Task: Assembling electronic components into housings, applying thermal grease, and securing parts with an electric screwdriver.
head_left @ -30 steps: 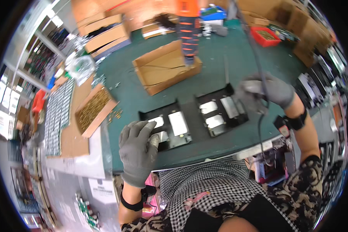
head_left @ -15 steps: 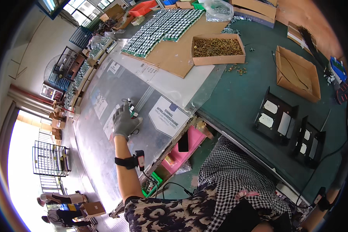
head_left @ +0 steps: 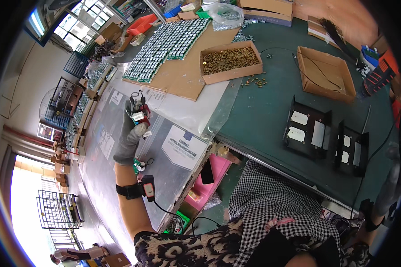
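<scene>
Left grip, a hand in a grey fabric glove (head_left: 130,140), was out to the left, fingers pointing away from the body, bent in a closed hold. Left forearm, bare-skinned (head_left: 134,211), ran up from below, wrist roughly straight. Right grip, also grey-gloved (head_left: 389,184), sat at the right rim, blurred, finger pose unclear. Arms spread wide.

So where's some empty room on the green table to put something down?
The widest bare patch of green tabletop lies between the clear plastic sheet and the left black bracket, below the scattered brass-coloured pieces. Only a narrow gap separates that from the right black bracket. Much of the brown cardboard sheet is crowded with circuit boards.
</scene>
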`<state>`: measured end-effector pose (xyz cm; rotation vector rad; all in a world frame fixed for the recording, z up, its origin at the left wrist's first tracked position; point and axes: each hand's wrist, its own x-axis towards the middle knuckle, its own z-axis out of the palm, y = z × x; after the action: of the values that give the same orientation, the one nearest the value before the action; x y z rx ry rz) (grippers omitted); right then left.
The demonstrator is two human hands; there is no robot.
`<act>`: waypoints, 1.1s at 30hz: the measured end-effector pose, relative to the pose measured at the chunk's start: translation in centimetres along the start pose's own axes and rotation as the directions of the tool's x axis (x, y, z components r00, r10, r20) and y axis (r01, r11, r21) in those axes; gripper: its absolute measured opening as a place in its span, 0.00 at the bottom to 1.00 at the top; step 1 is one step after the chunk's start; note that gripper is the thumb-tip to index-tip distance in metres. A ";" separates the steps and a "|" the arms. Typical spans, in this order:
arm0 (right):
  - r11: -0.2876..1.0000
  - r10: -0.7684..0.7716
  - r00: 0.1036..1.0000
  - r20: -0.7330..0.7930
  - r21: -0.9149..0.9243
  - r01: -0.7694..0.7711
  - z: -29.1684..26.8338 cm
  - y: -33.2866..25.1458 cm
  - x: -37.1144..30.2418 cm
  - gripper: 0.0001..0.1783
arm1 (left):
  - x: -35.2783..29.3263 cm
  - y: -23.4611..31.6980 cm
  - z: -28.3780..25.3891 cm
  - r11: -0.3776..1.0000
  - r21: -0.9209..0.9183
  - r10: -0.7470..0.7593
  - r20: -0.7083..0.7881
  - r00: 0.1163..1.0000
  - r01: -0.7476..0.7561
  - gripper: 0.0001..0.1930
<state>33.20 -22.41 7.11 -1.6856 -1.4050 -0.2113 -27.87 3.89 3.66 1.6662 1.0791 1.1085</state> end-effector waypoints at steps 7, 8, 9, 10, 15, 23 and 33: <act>0.793 -0.541 0.798 0.266 0.479 0.377 10.9 -10.3 3.2 0.09 | -1.2 5.6 21.6 0.691 -0.689 0.058 0.351 0.935 0.216 0.49; 0.796 -0.543 0.797 0.264 0.464 0.388 11.8 -10.4 3.0 0.11 | -1.3 5.4 23.4 0.628 -0.717 0.037 0.414 0.910 0.301 0.51; 0.821 -0.506 0.810 0.295 0.452 0.348 12.3 -10.4 3.0 0.14 | -1.1 5.1 25.2 0.556 -0.733 0.022 0.484 0.875 0.392 0.53; 0.862 -0.466 0.819 0.334 0.382 0.335 12.5 -10.5 2.9 0.16 | -1.7 5.4 26.8 0.476 -0.771 -0.063 0.449 0.891 0.423 0.48; 0.916 -0.381 0.878 0.290 0.248 0.315 13.0 -8.7 2.8 0.18 | -2.6 3.6 30.4 0.796 -0.594 0.273 0.530 0.802 0.121 0.31; 0.798 -0.487 0.729 0.481 -0.094 0.595 10.6 -7.0 4.9 0.10 | 2.3 5.3 28.4 0.865 -0.474 0.195 0.621 0.759 0.166 0.57; 0.657 -0.363 0.600 0.713 -0.262 0.707 11.5 -7.2 5.8 0.06 | 2.7 11.4 30.9 0.994 -0.092 0.093 0.495 0.864 -0.055 0.07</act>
<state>24.42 -10.52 7.83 -1.7446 -2.5869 -0.4771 4.41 -2.24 7.06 1.8096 0.6340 0.6878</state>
